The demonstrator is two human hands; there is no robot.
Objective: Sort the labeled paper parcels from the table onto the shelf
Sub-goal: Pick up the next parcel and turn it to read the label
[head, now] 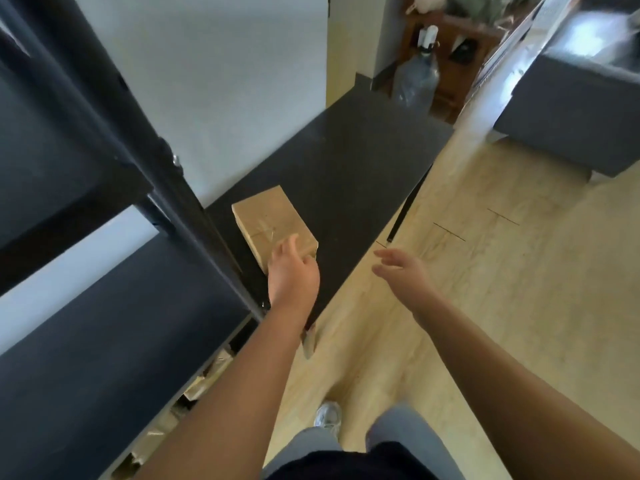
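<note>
Black table [346, 174] bears one brown parcel [270, 220] (left hand [292, 271] touching, right hand [403, 270] fingers spread).

Both forearms are bare, with no sleeves, watch or rings showing on the left hand [292, 271] or the right hand [401, 268]. The person wears a dark top [349, 462] (only its lower hem shows), light blue jeans [405, 427] and a white lace-up sneaker [328, 414] with pale grey detailing.

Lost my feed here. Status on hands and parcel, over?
Left hand on near end of brown parcel, grip unclear. Right hand open, empty, above floor. One parcel on black table. Nothing blocking.
</note>
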